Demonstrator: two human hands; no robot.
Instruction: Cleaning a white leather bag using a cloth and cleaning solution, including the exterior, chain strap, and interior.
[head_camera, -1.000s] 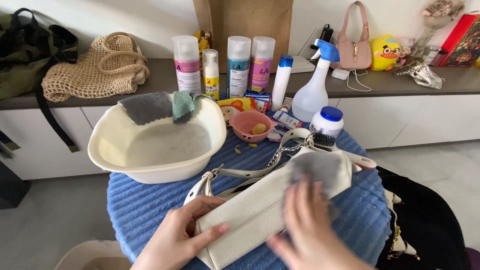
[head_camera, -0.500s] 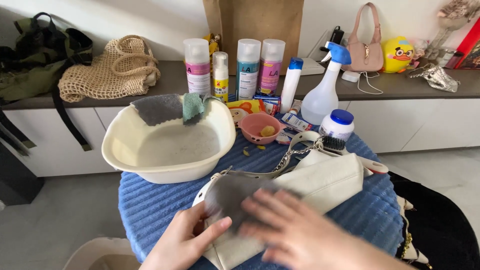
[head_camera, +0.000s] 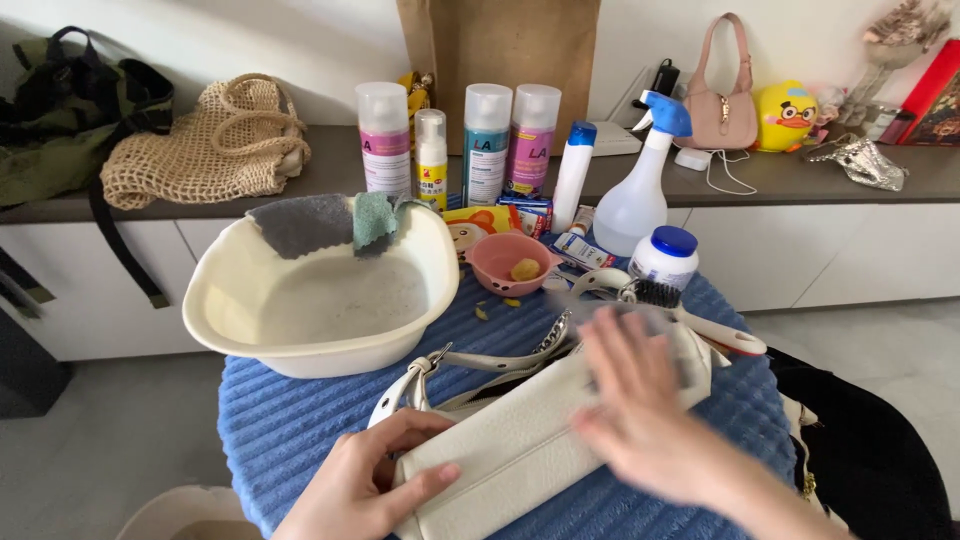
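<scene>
Blue table (head_camera: 300, 420): cream basin (head_camera: 320, 300) holds cloths (head_camera: 330, 222); hands (head_camera: 375, 475) on white bag (head_camera: 520, 440).

Cream basin (head_camera: 300, 345), spray bottle (head_camera: 640, 195), pink bowl (head_camera: 495, 262), brush (head_camera: 690, 315)

White wall (head_camera: 250, 40), dark counter (head_camera: 800, 170) over white cabinets (head_camera: 850, 250), grey floor (head_camera: 100, 440).

The cream-white handbag (head_camera: 520, 440) looks like smooth, matt leather with a shiny metal chain (head_camera: 552, 335). It lies on a ribbed blue cloth cover (head_camera: 290, 420); the cream plastic basin (head_camera: 320, 300) is glossy.
</scene>
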